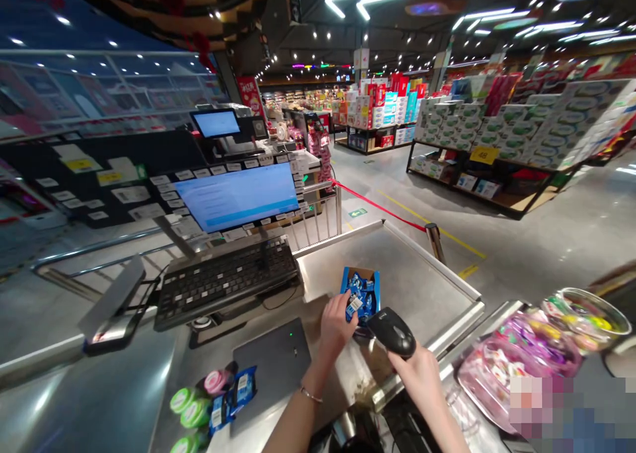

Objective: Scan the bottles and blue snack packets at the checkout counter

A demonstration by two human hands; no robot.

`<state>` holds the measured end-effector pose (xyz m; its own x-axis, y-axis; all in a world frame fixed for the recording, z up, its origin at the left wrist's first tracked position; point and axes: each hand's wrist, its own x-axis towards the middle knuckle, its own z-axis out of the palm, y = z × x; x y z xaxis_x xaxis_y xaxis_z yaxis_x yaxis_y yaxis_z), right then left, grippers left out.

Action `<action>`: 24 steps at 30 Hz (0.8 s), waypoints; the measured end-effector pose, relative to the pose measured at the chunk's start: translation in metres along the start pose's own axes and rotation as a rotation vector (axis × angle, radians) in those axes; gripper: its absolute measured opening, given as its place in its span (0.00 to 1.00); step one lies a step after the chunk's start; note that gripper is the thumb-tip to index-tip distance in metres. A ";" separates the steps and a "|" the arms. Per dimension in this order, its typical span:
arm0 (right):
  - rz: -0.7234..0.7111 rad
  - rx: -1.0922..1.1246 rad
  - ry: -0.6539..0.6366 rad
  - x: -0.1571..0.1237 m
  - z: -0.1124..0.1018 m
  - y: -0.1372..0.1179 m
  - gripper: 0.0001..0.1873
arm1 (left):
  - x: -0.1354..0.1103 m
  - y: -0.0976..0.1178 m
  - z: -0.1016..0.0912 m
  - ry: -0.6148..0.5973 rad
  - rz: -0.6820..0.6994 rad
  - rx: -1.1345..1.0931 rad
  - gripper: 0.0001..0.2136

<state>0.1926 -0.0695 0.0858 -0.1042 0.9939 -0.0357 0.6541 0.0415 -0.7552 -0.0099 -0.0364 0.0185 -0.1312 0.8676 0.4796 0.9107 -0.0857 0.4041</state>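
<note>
My left hand (pixel 336 326) pinches a small blue packet (pixel 354 303) with a white barcode label facing up. Just beneath it, an open blue cardboard box (pixel 376 285) stands on the metal counter with several similar blue packets inside. In my right hand (pixel 421 372) is a black handheld barcode scanner (pixel 392 331), its head pointed toward the packet and the box. My fingers are wrapped around its handle, which is mostly hidden. At lower left, two more blue packets (pixel 244 385) lie beside green-lidded containers (pixel 193 412) and a pink-lidded one (pixel 216 381).
A monitor (pixel 238 198) and black keyboard (pixel 228 277) stand at left, with a flat dark grey panel (pixel 273 357) nearer me. A raised metal rim (pixel 431 261) edges the counter. Pink bags of sweets (pixel 517 360) lie at right. A red belt barrier (pixel 380 206) crosses behind.
</note>
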 end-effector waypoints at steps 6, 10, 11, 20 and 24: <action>-0.122 -0.158 -0.145 -0.008 0.004 -0.028 0.15 | -0.026 -0.004 -0.040 0.014 -0.030 0.023 0.23; -0.174 -0.213 -0.182 -0.014 0.015 -0.036 0.14 | -0.045 -0.012 -0.047 0.053 -0.052 0.057 0.23; -0.180 -0.219 -0.187 -0.016 0.017 -0.037 0.13 | -0.049 -0.013 -0.048 0.057 -0.065 0.064 0.23; -0.195 -0.233 -0.226 -0.025 0.029 -0.048 0.12 | -0.066 -0.020 -0.065 0.084 -0.114 0.092 0.23; -0.212 -0.228 -0.239 -0.026 0.033 -0.050 0.13 | -0.071 -0.024 -0.070 0.088 -0.138 0.098 0.23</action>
<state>0.1378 -0.1012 0.1029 -0.4088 0.9103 -0.0658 0.7463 0.2920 -0.5982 -0.0495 -0.1302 0.0290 -0.2872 0.8215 0.4926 0.9149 0.0829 0.3951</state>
